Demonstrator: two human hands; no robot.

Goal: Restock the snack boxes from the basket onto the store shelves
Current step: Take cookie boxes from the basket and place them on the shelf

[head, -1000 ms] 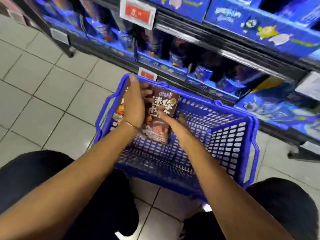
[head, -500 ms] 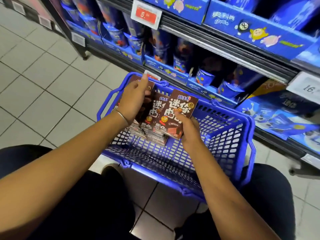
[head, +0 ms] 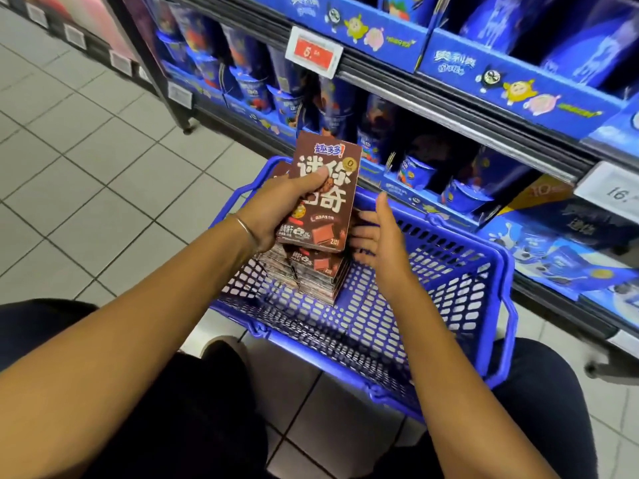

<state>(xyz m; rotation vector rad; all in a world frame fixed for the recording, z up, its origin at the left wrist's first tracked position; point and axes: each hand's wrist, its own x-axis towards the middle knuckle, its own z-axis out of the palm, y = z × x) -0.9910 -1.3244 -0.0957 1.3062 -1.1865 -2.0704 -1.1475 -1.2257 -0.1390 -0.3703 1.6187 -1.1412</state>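
hands apart, both over the basket. your left hand [head: 276, 210] grips a brown snack box [head: 328, 205] by its left edge, thumb [head: 320, 176] laid across the printed front, fingers hidden behind. box held upright, tilted a little to the right, lifted above the rest. a second brown edge shows behind it at upper left; cannot tell whether that is another box in the same grip. thin metal bangle [head: 243, 229] on the left wrist.

your right hand [head: 378, 236] holds nothing, fingers loose and spread, palm turned toward the box, just beside its lower right corner. whether it touches the box or the stack: cannot tell.

stack of snack boxes [head: 320, 274] sits in the basket [head: 449, 271] at its left end, directly under the held box, same brown print, lying flat one on another. basket is blue plastic mesh, standing on the tiled floor [head: 86, 150] between your knees [head: 179, 409] and the shelves [head: 432, 108].

shelves run from upper left to the right edge. lower level behind the basket: blue cups [head: 413, 171] in blue trays. level above: blue display cartons [head: 518, 77] with cartoon figures on the front. red price tag [head: 313, 51] on the rail of the upper level, white price tag [head: 615, 193] at the right, first digits readable, the rest blurred.
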